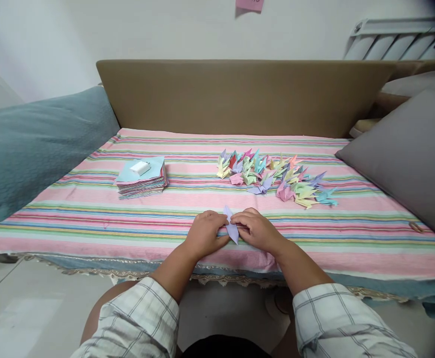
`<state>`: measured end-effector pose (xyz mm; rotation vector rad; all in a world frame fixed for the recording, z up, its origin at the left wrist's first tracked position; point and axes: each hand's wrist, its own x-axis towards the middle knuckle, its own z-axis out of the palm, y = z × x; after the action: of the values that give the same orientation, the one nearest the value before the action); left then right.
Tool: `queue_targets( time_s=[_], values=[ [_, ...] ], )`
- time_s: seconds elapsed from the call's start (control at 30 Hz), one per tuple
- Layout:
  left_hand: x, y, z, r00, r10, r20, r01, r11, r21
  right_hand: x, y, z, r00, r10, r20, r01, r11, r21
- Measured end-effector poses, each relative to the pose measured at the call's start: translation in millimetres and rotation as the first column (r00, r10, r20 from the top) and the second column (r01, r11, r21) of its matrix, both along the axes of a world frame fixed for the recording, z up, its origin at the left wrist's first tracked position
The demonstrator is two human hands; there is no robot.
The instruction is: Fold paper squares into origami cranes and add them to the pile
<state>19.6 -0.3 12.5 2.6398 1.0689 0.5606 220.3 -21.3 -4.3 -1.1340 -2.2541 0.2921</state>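
Left hand [205, 231] and right hand [258, 229], nearly closed, pinch a lavender folded-paper diamond [233, 232] from both sides, seemingly steadying it. Multicoloured paper cranes [265, 185] lie beyond, leaving room.

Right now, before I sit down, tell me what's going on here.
A person's left hand and right hand hold a small folded purple paper between them, low over a striped cloth. Beyond the hands, to the right, a cluster of colorful folded paper birds sits on the cloth. To the left is a stack of paper with a small white block on top.
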Motion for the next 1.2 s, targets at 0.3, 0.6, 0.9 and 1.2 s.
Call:
queue_targets(
  time_s=[0.3,0.6,0.9,1.2],
  values=[
    [4,5,-9.2,0.999,0.049,0.005,-0.049,0.998,0.035,-2,3,-2.4,0.996,-0.085,-0.033,0.084,0.996,-0.042],
    [10,5,-5.3,0.988,0.137,0.067,-0.134,0.99,-0.034,-7,6,-9.7,0.966,-0.229,-0.117,0.21,0.966,-0.153],
    [11,9,-8.3,0.986,0.146,0.082,-0.144,0.989,-0.027,-13,9,-7.8,0.938,-0.307,-0.162,0.27,0.938,-0.219],
    [15,10,-9.6,0.974,0.227,0.008,-0.227,0.974,-0.016,-24,12,-14.1,0.894,-0.43,-0.122,0.411,0.898,-0.158]
  ],
)
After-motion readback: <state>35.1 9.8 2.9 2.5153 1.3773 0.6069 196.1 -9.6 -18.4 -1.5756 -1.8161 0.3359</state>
